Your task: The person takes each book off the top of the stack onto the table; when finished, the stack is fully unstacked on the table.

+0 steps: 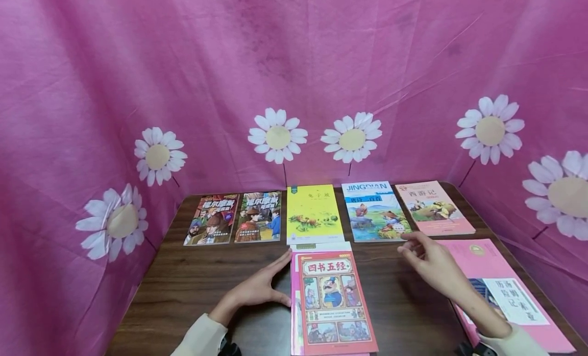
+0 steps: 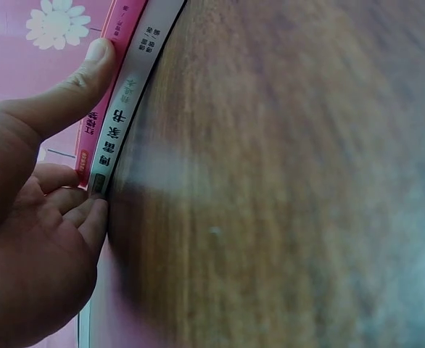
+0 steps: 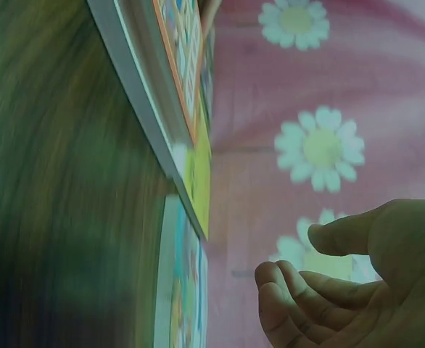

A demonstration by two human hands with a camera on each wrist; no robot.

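Note:
A stack of books lies at the table's front middle, topped by a red book [image 1: 335,305] with cartoon panels. Beneath it show a pink book [image 2: 114,80] and a book with a pale spine [image 2: 125,94]. My left hand [image 1: 257,287] is at the stack's left side. In the left wrist view its thumb touches the pink spine and its fingertips meet the books' corner. My right hand [image 1: 434,269] hovers right of the stack, fingers loosely bent and holding nothing. It is near the blue-and-green book [image 1: 374,213] and a large pink book [image 1: 500,289], partly hidden by the forearm.
Along the back edge of the wooden table [image 1: 197,289] lie two dark comic-style books [image 1: 211,220], a yellow book [image 1: 314,213] and a pale pink book [image 1: 434,208]. A pink curtain [image 1: 220,80] with white daisies encloses the back and sides.

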